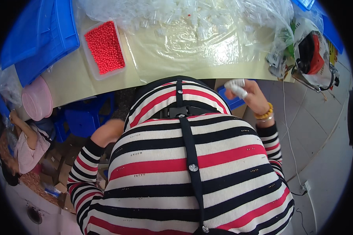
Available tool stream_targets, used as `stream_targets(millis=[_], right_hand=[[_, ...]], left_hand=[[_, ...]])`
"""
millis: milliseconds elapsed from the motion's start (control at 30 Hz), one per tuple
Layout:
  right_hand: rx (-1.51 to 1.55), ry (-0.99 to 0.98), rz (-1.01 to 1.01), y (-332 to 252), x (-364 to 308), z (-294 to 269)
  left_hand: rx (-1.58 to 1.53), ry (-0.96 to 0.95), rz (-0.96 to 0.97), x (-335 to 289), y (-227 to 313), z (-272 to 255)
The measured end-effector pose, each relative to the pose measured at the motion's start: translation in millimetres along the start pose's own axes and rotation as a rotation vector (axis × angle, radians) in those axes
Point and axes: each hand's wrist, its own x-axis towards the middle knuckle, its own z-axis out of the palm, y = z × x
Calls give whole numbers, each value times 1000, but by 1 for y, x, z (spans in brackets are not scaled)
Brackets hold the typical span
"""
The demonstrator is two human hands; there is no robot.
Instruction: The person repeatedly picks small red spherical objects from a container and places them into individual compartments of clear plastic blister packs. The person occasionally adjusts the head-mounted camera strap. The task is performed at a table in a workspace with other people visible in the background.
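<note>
White-taped right hand beside table

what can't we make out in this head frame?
- Left hand: fingers hidden behind the striped top; grip unknown.
- Right hand: taped fingers curled; any contents too small to tell.
- Clear parts under plastic sheet: glare, blurred.
- Blue bin: cut by the rim.

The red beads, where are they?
In the head view, the red beads fill a clear tray on the yellowish table, upper left. A blue bin sits to their left and clear plastic bags to their right.
</note>
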Motion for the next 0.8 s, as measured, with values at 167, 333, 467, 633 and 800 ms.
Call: stream_targets(millis=[167,333,467,633,800], right_hand=[[91,302,-87,20,58,23],[-231,146,71,44,68,21],[-181,117,91,52,68,15],[-163,179,170,57,74,20],[-17,267,189,64,66,28]], left_hand=[[-15,1057,-87,30,37,-52],[-624,966,161,71,35,-47],[-681,977,31,88,35,-56],[-755,1018,-54,98,33,-59],[-787,1112,-152,103,33,-52]])
